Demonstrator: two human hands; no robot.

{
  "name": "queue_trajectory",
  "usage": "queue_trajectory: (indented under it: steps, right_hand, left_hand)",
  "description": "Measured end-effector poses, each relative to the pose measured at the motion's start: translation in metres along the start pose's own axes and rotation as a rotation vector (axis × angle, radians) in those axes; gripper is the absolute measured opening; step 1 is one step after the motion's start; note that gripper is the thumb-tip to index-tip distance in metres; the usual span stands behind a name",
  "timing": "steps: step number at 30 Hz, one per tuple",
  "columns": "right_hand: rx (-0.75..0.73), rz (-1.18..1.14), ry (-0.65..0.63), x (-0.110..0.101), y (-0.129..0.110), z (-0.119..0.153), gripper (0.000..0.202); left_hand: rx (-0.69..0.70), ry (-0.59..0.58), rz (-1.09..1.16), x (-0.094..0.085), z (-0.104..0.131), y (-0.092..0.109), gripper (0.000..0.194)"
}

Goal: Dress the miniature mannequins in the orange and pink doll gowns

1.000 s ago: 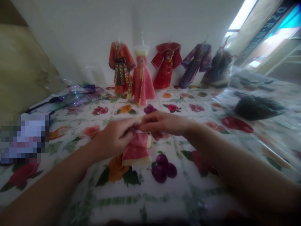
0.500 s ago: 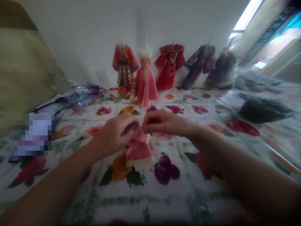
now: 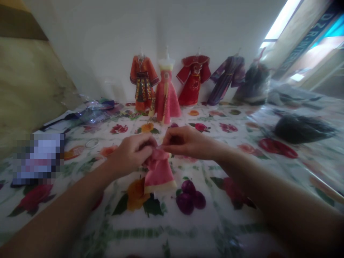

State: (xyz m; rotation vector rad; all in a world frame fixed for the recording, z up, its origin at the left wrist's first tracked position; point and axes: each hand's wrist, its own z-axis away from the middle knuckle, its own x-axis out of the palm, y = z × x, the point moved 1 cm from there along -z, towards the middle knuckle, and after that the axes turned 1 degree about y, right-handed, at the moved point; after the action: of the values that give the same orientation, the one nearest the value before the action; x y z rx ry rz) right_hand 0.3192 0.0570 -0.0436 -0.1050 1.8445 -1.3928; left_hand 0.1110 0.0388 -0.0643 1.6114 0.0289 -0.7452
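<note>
A small pink doll garment (image 3: 160, 173) with a cream hem hangs just over the tablecloth at the middle of the view. My left hand (image 3: 135, 152) is closed on its upper left part, the fabric bunched under the thumb and fingers. My right hand (image 3: 185, 143) is pinched at the garment's top edge, its fingertips almost meeting the left ones. Whether a needle or thread is between the right fingertips is too small to tell. Directly behind the hands stands a pink strapless doll dress (image 3: 168, 96) on a little white dress form.
Against the wall stand an orange doll robe (image 3: 143, 80), a red doll gown (image 3: 194, 84) and a purple doll robe (image 3: 227, 80). Red-handled scissors (image 3: 278, 148) lie right, near a dark plastic-wrapped bundle (image 3: 303, 128). A clear plastic bag (image 3: 94, 111) and a ring (image 3: 91, 143) lie left on the fruit-print tablecloth (image 3: 188, 229).
My right fingertips have shifted slightly left and down toward the left ones. The bunched top of the garment has moved a little, and the camera view has tilted slightly.
</note>
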Motion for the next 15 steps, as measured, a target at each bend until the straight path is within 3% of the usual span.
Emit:
queue_trajectory:
  steps: [2,11,15]
  right_hand:
    - [-0.002,-0.032,0.003,0.0004,0.0006,-0.0004,0.012]
    - [0.09,-0.15,-0.04,-0.0012,-0.0001,-0.0006,0.014]
    - [0.109,-0.185,-0.053,0.0009,0.0052,-0.0002,0.017]
  left_hand:
    - [0.022,-0.003,-0.017,-0.0002,-0.0004,-0.0005,0.005]
    - [0.178,0.073,-0.29,0.0014,-0.0016,0.0,0.023]
    - [0.262,0.147,-0.407,0.0039,-0.0006,0.0026,0.016]
